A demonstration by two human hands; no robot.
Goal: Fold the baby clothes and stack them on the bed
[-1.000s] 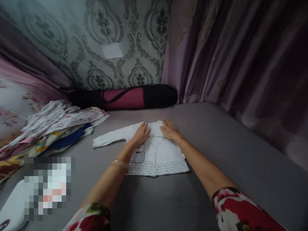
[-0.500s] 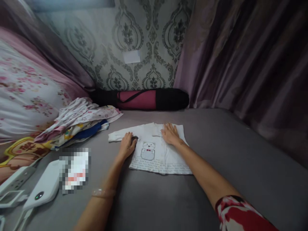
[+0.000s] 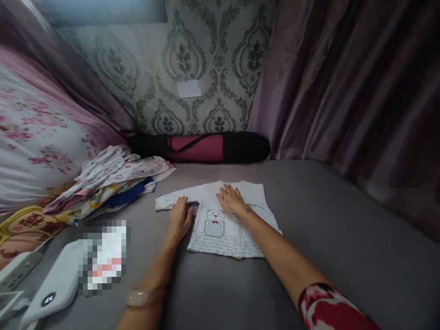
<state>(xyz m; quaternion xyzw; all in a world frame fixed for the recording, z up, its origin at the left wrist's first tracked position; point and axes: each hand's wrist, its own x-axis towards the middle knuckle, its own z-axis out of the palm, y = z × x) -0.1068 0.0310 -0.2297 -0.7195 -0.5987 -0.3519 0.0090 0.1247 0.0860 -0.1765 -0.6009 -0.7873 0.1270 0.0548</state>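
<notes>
A small white long-sleeved shirt (image 3: 214, 245) with a bear print and lines of lettering lies spread on the grey bed sheet (image 3: 309, 220). Its left sleeve stretches out to the side, while the other sleeve does not show at the right. My left hand (image 3: 180, 219) rests beside the shirt below that sleeve, fingertips touching the sleeve's lower edge, fingers stretched out. Flat on the upper front near the neckline lies my right hand (image 3: 231, 200), its fingers extended and a little apart. My right forearm covers part of the shirt's lower right side.
Crumpled clothes (image 3: 117, 176) are piled at the left by a floral pillow (image 3: 41, 133). A white power bank (image 3: 57, 279) and a power strip (image 3: 20, 270) lie front left, near a blurred-out packet (image 3: 108, 256). A black and maroon roll bag (image 3: 199, 147) lies along the wall.
My right hand has slid left across the shirt's upper front toward the neckline. My left hand stays by the sleeve. The whole view has shifted slightly, with things appearing lower.
</notes>
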